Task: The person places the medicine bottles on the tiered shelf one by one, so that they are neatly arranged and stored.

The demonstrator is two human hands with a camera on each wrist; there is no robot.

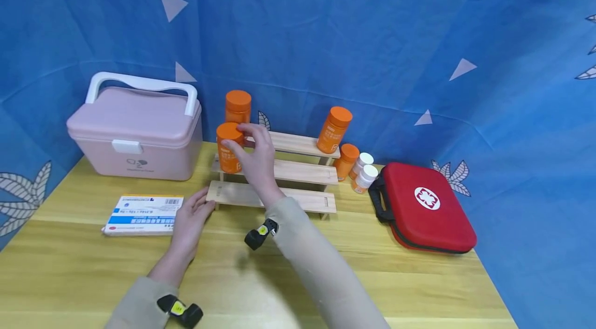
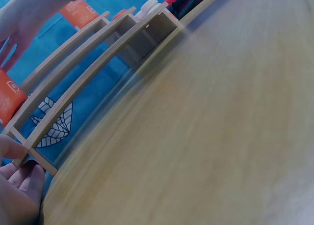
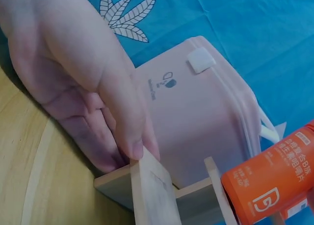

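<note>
A three-step wooden rack [image 1: 307, 198] stands on the table. My right hand [image 1: 259, 158] holds an orange bottle [image 1: 229, 155] between thumb and fingers, near its cap, at the left end of the middle step. In the right wrist view the bottle [image 3: 270, 173] shows white lettering and stands against the step. My left hand [image 1: 188, 218] grips the left end of the lowest step; the left wrist view has its fingers [image 2: 24, 185] around the corner. Behind, on the top step, are an orange bottle [image 1: 238, 101] at left and another orange bottle [image 1: 334, 131] at right.
A pink lidded box [image 1: 135, 122] with a white handle is at back left. In front of it lies a white-and-blue medicine box [image 1: 142, 212]. Right of the rack are a smaller orange bottle [image 1: 346, 161], two white-capped bottles [image 1: 364, 179] and a red first-aid case [image 1: 430, 210].
</note>
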